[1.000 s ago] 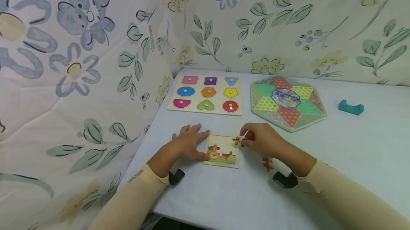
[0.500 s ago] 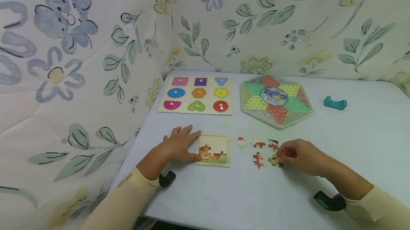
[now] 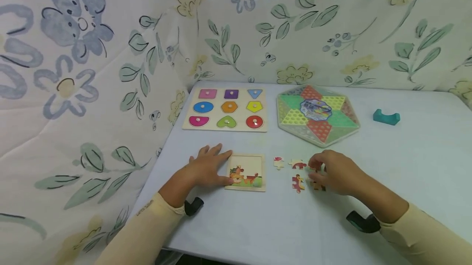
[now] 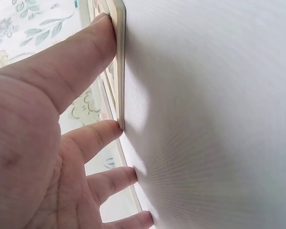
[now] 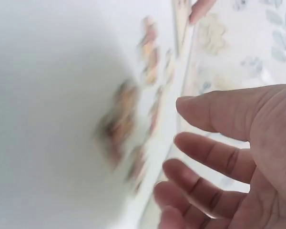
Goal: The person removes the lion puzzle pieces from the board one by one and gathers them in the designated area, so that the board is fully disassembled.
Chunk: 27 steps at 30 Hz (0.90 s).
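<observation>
My left hand (image 3: 208, 166) is spread flat at the left side of a small wooden puzzle tray (image 3: 254, 163). Its thumb and index fingertip touch the tray's edge, as the left wrist view also shows. Along the tray's bottom, fitted pieces form part of an animal picture (image 3: 245, 179). My right hand (image 3: 339, 173) hovers over the loose jigsaw pieces, fingers loosely bent and apart, holding nothing in the right wrist view. It partly hides two pieces; the nearer piece (image 5: 117, 126) is blurred in that view. Other loose pieces include a pale one (image 3: 278, 163) and a red-brown one (image 3: 298, 183).
Behind the tray lies a shape board (image 3: 225, 127) with knobbed coloured shapes. To its right is a hexagonal board game (image 3: 317, 113) under clear plastic. A teal curved block (image 3: 386, 117) sits farther right. Floral cloth (image 3: 236, 23) hangs behind and at left.
My right hand carried a jigsaw piece from the tray's right edge to the loose group and let it go. It has since shifted up and left over the pieces. My left hand stays at the tray.
</observation>
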Motion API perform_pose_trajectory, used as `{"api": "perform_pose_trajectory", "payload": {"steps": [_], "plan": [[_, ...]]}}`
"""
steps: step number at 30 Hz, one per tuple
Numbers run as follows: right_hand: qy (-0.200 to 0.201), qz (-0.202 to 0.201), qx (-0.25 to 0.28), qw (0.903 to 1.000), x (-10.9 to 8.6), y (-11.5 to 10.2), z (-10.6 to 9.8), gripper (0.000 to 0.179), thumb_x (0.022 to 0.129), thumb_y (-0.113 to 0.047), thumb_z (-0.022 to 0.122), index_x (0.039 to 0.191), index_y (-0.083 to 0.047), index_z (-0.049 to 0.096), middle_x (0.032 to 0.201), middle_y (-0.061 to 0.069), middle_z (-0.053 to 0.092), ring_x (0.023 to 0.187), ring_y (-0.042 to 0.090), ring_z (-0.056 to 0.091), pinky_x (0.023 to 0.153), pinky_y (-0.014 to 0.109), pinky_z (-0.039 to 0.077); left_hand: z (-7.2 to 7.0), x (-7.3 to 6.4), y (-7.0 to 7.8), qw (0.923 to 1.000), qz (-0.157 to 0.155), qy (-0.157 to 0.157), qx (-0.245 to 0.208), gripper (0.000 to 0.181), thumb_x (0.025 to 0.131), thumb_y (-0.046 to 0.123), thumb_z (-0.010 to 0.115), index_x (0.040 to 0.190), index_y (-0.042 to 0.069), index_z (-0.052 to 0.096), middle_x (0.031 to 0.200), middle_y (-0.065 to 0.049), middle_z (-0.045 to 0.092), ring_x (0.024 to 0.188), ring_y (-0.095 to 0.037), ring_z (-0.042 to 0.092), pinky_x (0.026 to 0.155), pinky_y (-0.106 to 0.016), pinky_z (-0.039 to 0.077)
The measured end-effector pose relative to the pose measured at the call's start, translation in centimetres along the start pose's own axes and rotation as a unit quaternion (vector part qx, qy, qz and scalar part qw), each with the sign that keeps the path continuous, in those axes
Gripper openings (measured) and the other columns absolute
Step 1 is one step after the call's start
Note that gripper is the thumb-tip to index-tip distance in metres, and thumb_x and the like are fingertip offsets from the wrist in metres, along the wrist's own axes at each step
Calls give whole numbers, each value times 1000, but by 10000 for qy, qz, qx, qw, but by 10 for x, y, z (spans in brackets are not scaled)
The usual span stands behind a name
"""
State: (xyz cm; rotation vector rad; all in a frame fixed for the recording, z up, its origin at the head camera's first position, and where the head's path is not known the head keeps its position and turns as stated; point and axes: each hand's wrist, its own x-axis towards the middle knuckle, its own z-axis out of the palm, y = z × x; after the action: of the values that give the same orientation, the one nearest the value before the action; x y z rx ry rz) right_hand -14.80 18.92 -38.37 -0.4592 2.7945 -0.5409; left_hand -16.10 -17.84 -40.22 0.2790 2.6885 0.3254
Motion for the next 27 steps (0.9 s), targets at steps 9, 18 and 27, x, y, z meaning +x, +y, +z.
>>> {"api": "perform_pose_trajectory", "payload": {"steps": [9,18,27], "plan": [[-175,-702,-608,9955,47,-87,21,45,87,-34,82,125,-15,70,123,10,63,111,28,60,98,47,55,1,2,-3,10000,-57,33,-14,94,80,59,81,159,37,36,172,-4,19,157,-43,9,113,-81,17],[-610,-943,-588,9919,87,-147,54,43,86,-33,81,126,-20,71,120,6,62,104,24,57,91,39,56,-2,0,-3,10000,-5,44,-8,94,79,59,81,159,38,36,172,-3,20,157,-43,10,111,-82,18],[-698,-912,-407,9925,96,-158,63,36,85,-29,84,117,-16,73,111,4,61,95,19,54,85,31,54,-2,0,-3,10000,-24,32,20,95,79,59,81,159,39,35,171,-3,20,157,-42,9,112,-82,17]]}}
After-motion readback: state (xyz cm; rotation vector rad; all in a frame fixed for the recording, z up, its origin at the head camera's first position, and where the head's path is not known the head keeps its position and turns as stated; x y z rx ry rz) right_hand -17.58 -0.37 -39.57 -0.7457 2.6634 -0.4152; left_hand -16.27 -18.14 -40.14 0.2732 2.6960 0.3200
